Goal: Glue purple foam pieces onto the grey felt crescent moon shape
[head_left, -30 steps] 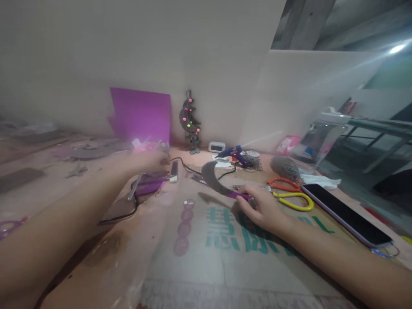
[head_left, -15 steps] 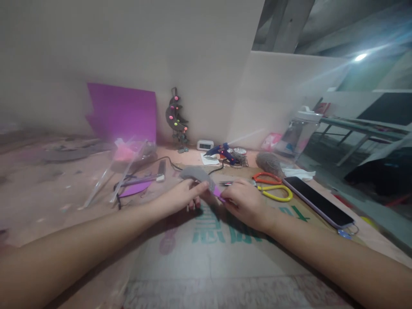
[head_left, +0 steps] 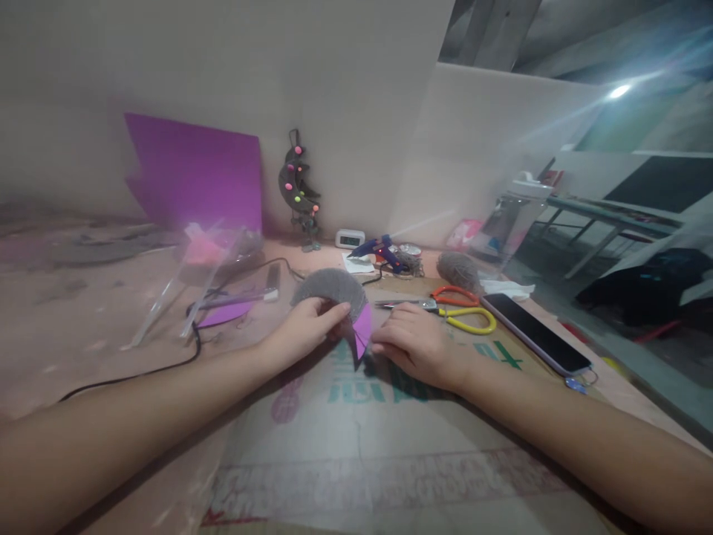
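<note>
Lying under fingers [head_left: 341, 312] closed on 1 gray crescent [head_left: 330, 287]: printed cardboard [head_left: 334, 461], pale wall [head_left: 356, 111] behind.

The sheet [head_left: 206, 178] looks like smooth matt purple paper; the phone [head_left: 538, 334] has a glossy black screen.

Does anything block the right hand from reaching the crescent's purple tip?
Nothing visible does: only a small open gap separates the right hand from the purple tip. The left hand grips the crescent on the other side; the metal tool lies beyond the gap.
</note>
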Available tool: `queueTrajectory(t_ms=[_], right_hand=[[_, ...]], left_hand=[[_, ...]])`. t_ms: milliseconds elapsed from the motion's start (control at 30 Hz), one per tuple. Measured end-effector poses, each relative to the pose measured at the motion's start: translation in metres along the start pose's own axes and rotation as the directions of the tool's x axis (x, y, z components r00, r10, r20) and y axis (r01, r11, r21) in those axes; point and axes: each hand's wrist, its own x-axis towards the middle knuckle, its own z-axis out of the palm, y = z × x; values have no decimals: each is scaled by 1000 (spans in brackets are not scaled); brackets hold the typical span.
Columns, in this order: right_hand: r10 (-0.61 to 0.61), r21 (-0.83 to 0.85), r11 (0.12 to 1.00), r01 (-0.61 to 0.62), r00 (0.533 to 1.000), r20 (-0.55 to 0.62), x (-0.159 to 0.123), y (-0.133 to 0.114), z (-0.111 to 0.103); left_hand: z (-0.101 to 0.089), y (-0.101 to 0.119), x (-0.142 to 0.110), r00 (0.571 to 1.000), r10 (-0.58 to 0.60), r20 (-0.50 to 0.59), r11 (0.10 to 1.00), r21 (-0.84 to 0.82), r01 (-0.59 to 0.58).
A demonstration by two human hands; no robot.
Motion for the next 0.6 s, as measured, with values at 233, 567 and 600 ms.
queueTrajectory(t_ms=[233,567,600], right_hand=[[77,59,995,-80,996,47,4,-1,-5],[276,-151,949,-278,960,-36,-6,34,-7],[279,-192,941,-278,960,-23,-7,40,-7]], left_hand=[[1,5,-6,998,-23,52,998,68,19],[4,2,-3,998,-4,57,999,-32,6],[4,2,-3,998,3,57,999,-33,-1]])
